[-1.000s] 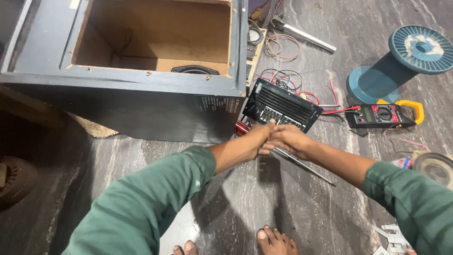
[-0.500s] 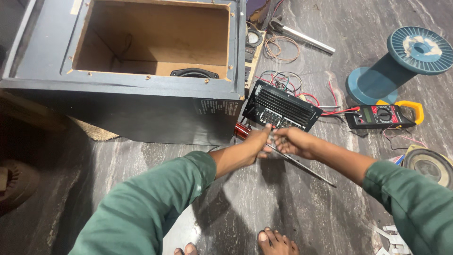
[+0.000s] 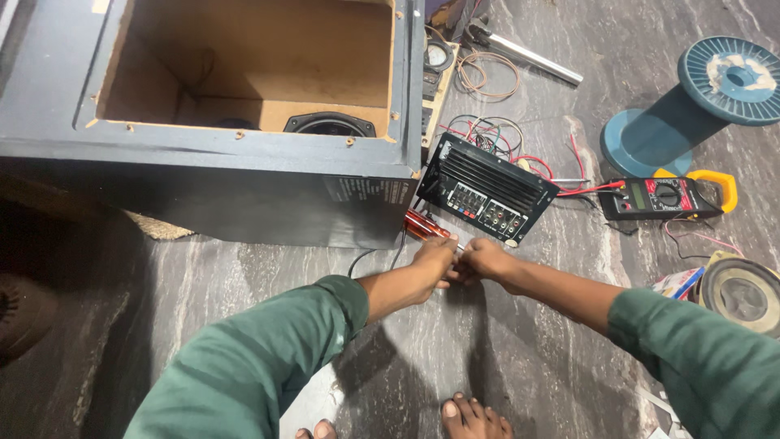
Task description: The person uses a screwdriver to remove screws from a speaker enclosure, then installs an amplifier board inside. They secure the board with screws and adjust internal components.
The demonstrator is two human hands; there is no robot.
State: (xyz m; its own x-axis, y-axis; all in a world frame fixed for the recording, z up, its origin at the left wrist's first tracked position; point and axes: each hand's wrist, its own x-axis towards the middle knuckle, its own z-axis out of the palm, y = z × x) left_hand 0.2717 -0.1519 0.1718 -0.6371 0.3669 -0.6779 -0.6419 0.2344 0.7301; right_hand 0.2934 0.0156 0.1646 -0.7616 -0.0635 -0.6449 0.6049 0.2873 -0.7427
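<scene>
My left hand [image 3: 432, 258] and my right hand [image 3: 486, 260] meet knuckle to knuckle low over the stone floor, just in front of a black amplifier panel [image 3: 487, 189]. A red-handled screwdriver [image 3: 426, 225] lies slanted by the box corner, and its thin shaft runs down into the spot where my hands join. The fingers of my left hand curl around that shaft end. My right hand is pinched closed against it, and what it holds is hidden. Both arms wear green sleeves.
A big dark speaker box [image 3: 244, 175] with an open wooden cavity and a speaker cone [image 3: 329, 124] stands at the left. Red and black wires [image 3: 496, 134], a clamp meter [image 3: 666, 195], a blue spool [image 3: 691, 97], a loose speaker [image 3: 743, 294] and my bare toes [image 3: 475, 419] lie around.
My joined hands have shifted a little toward the amplifier panel. The thin metal rod that showed under my right forearm is out of sight now.
</scene>
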